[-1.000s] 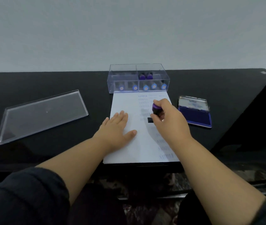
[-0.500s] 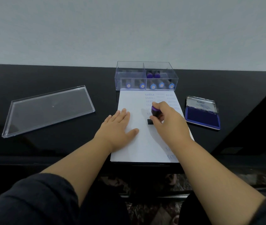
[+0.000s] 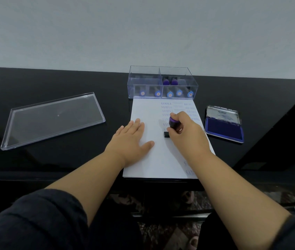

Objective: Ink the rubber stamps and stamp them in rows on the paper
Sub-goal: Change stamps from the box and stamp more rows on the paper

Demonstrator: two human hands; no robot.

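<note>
Pressing a stamp onto the paper.

Gripping the purple stamp handle with curled fingers of the right hand, black base touching the middle of the sheet; laying the left hand flat, fingers straight, on the paper's left part. Lying open at right: ink pad. Standing at far edge: clear box holding more stamps.

One sheet of paper lies on the worktop, with one open ink pad, one clear lid and one clear divided box. Eight rubber stamps show: one held on the paper, and seven in the box, five blue-capped stamps along the front and two purple-topped stamps behind. Two hands are in view, the left hand and the right hand.
</note>
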